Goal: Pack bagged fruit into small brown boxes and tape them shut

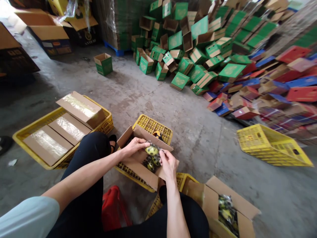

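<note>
both hands [135, 145] [168, 162] on packet [152, 151], open carton [142, 167], yellow crate [155, 125]

Left hand [134, 145] and right hand [168, 162] both holding a clear bag of yellow-green things [152, 155], maybe toys, over an open brown box [141, 167], yellow crate [153, 125] underneath, green boxes [195, 43] piled behind

A single head-worn view is provided, directed forward and down across the lap. The concrete floor [173, 109] is seen close below; stacked cartons [198, 49] lie at one o'clock.
</note>
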Available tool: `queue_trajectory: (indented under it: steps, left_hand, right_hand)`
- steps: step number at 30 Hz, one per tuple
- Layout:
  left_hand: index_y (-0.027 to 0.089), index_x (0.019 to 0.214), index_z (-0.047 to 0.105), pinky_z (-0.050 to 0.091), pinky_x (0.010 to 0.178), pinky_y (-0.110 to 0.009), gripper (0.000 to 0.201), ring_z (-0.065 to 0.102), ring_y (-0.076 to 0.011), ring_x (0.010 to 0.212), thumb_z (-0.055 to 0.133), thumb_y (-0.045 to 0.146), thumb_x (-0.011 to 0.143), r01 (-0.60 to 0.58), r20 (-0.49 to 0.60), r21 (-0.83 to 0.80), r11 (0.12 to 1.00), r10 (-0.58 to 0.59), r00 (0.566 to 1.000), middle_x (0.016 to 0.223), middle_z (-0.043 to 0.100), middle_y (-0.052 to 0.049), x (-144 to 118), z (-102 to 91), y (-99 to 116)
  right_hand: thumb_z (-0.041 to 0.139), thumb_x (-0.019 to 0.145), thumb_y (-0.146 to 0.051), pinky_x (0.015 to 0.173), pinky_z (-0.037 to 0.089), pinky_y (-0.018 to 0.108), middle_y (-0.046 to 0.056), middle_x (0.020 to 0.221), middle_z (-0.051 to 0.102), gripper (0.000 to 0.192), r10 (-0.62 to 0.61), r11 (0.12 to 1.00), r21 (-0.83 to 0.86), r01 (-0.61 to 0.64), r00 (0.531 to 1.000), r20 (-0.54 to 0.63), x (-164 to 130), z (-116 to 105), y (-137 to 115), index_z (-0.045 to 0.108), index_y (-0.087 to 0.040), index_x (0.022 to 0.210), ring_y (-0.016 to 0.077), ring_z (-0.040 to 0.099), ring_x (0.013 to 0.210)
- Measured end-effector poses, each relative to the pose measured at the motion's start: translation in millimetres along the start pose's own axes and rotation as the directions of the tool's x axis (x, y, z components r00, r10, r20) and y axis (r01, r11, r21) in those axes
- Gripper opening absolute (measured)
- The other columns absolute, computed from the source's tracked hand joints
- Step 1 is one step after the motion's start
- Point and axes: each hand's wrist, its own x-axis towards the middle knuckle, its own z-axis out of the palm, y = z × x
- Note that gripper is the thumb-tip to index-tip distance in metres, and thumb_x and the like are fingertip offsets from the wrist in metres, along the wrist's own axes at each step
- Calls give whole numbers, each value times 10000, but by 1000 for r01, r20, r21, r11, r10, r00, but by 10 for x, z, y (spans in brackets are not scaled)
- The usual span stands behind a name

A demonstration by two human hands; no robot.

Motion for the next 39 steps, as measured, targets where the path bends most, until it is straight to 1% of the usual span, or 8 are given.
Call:
queue_trajectory:
  steps: [7,11,14,16,21,26,31,39]
  left_hand:
    - [155,1167,765,523,765,-245,564,690,-166,876,888,530,764,100,75,-126,987,-91,993,1099,755,-96,-6,29,26]
    - [125,1063,780,558,793,-263,523,708,-186,896,896,532,756,128,133,-110,986,-113,985,1055,767,-113,-26,23,49]
    - [120,1022,772,574,743,-256,530,716,-183,862,887,565,757,143,66,-133,981,-136,989,1018,770,-115,-11,-5,20]
    - [124,1033,761,581,704,-243,542,715,-174,845,874,583,767,158,-7,-148,976,-161,987,1022,767,-113,10,-27,-15]
    - [133,1047,740,592,660,-221,466,712,-163,844,825,543,844,200,-101,-173,964,-219,970,1027,759,-101,46,-41,-80]
    - [150,1156,714,616,659,-249,465,719,-179,852,819,495,863,232,-104,-166,958,-251,962,1060,746,-94,26,-21,-63]
    - [248,1490,562,629,755,-296,741,708,-235,1059,853,437,835,188,-61,-202,961,-204,977,1381,648,-129,-31,-3,0]
    - [235,1525,554,534,914,-300,974,681,-176,984,880,76,622,185,166,-211,960,-151,974,1262,696,-102,-6,-42,-101]
  right_hand:
    - [688,811,-713,435,366,242,-70,511,499,540,33,997,75,-33,999,2,-12,17,-31,716,-189,939,124,436,444]
    - [680,805,-726,428,373,250,-50,541,540,553,52,993,105,-54,998,25,-19,38,-72,711,-191,940,132,456,450]
    - [720,816,-649,535,516,269,77,937,754,628,8,994,112,-11,999,32,-23,54,-111,688,-188,1241,182,654,666]
    - [752,818,-579,720,608,314,136,1246,725,706,-47,993,110,39,996,73,-32,61,-140,617,-211,1405,228,722,923]
    - [756,838,-488,1017,586,389,117,1557,538,565,-131,990,78,116,967,217,-56,70,-175,685,-252,1346,298,560,1392]
    - [759,821,-423,968,601,391,126,1325,717,605,-50,987,159,16,975,216,-47,70,-138,651,-214,1378,246,751,1052]
    - [770,801,-463,765,604,350,67,871,795,547,0,992,122,-14,993,118,-6,45,-47,716,-165,1256,224,740,769]
    - [732,822,-536,779,601,360,98,1122,782,446,-84,996,18,83,996,19,54,-16,63,808,-237,1144,243,727,853]
